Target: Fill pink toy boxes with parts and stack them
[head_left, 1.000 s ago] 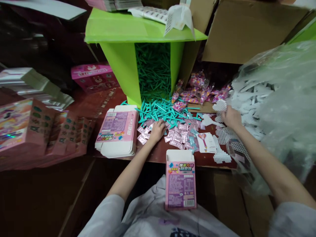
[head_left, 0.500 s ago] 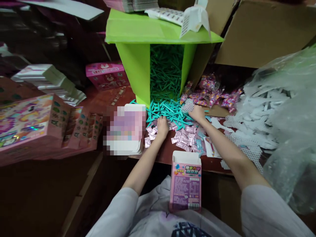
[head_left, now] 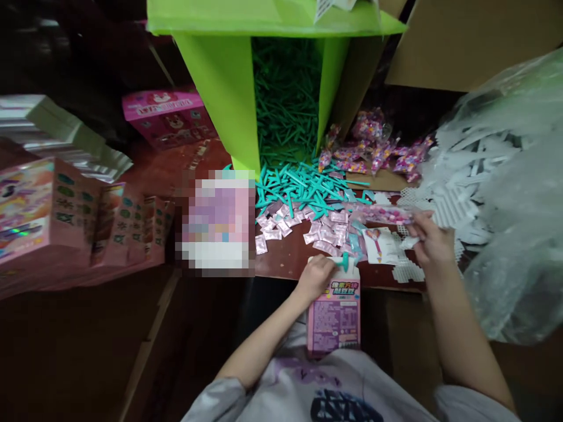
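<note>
Head view, clock directions read from the open box [head_left: 335, 322], which sits mouth uppermost between the shirt [head_left: 303, 384] and the table [head_left: 281, 265]. The left hand [head_left: 317, 277], at the mouth, is clamped on a teal hammer [head_left: 345, 262] whose head projects toward 3 o'clock. The right hand [head_left: 431, 237], at 2 o'clock, grips one end of a bead bag [head_left: 380, 213], which extends toward 9 o'clock; whether it also holds the white piece beside its lower fingers is unclear. Toward 12 o'clock lie sachets [head_left: 328, 234]; beyond them, near 11, loose hammers [head_left: 299, 187] spread before the green bin [head_left: 215, 88]. A card [head_left: 379, 246] lies between 1 and 2 o'clock; white grids [head_left: 479, 170] in clear plastic [head_left: 514, 264] occupy 2 o'clock. A carton stack [head_left: 222, 225], pixelated, lies at 10 o'clock.
</note>
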A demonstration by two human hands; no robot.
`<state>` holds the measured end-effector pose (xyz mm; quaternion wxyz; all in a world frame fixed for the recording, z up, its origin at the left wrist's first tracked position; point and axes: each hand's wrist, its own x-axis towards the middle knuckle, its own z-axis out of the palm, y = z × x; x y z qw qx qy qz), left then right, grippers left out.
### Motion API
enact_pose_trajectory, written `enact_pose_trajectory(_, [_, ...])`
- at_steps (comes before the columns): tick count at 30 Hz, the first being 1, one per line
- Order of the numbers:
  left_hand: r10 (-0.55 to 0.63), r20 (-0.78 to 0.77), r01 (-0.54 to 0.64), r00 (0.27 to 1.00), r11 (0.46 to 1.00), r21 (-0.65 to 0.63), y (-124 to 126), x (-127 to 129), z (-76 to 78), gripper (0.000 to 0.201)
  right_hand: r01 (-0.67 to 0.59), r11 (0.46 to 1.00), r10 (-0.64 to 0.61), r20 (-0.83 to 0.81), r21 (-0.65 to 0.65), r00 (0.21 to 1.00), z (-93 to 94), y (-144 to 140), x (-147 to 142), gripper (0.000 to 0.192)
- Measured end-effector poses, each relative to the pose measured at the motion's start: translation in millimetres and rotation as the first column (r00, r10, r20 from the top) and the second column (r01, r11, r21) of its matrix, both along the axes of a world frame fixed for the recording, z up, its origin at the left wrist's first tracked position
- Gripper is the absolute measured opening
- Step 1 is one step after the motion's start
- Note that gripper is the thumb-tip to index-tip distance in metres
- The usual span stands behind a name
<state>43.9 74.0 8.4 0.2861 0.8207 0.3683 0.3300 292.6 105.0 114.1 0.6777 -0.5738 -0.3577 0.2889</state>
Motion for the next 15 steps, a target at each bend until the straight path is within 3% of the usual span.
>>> enact_pose_trajectory(2, [-0.162, -0.158, 0.161, 0.974, 0.987, -0.024, 5, -1, 1.1, 0.012, -0.105, 0.993, 0.101, -0.079, -0.059, 0.992, 2.8, -12, 1, 0.039])
enact_pose_trajectory(4, [-0.255, -0.172, 0.245, 0.952, 0.967, -0.073, 10, -8, 8.2, 0.010, -0.230, 0.963, 0.206, -0.171, -0.139, 0.964, 1.5, -20, 0, 0.041])
enact_pose_trajectory(5, [-0.229, -0.116, 0.219, 0.966, 0.971, -0.092, 11, -11, 13.0, 0.014, -0.293, 0.939, 0.254, -0.212, -0.180, 0.944, -1.0, -22, -2, 0.041])
enact_pose_trajectory(8, [0.056, 0.193, -0.023, 0.980, 0.985, -0.170, 7, -20, 26.3, 0.039, -0.434, 0.859, 0.350, -0.307, -0.272, 0.885, -16.3, -26, -20, 0.037])
enact_pose_trajectory(9, [0.113, 0.287, -0.054, 0.951, 0.977, -0.205, 4, -22, 28.9, 0.047, -0.467, 0.835, 0.369, -0.333, -0.290, 0.868, -23.4, -27, -28, 0.035])
enact_pose_trajectory(11, [0.101, 0.389, -0.003, 0.916, 0.970, -0.245, 0, -23, 30.1, 0.056, -0.501, 0.809, 0.382, -0.373, -0.307, 0.845, -38.2, -27, -44, 0.036])
enact_pose_trajectory(13, [0.084, 0.379, 0.034, 0.922, 0.955, -0.293, -2, -22, 25.9, 0.048, -0.500, 0.807, 0.371, -0.388, -0.315, 0.844, -50.8, -25, -58, 0.038])
enact_pose_trajectory(15, [0.186, 0.312, -0.063, 0.932, 0.929, -0.365, -2, -21, 18.1, 0.028, -0.475, 0.827, 0.359, -0.369, -0.299, 0.857, -58.8, -23, -68, 0.038])
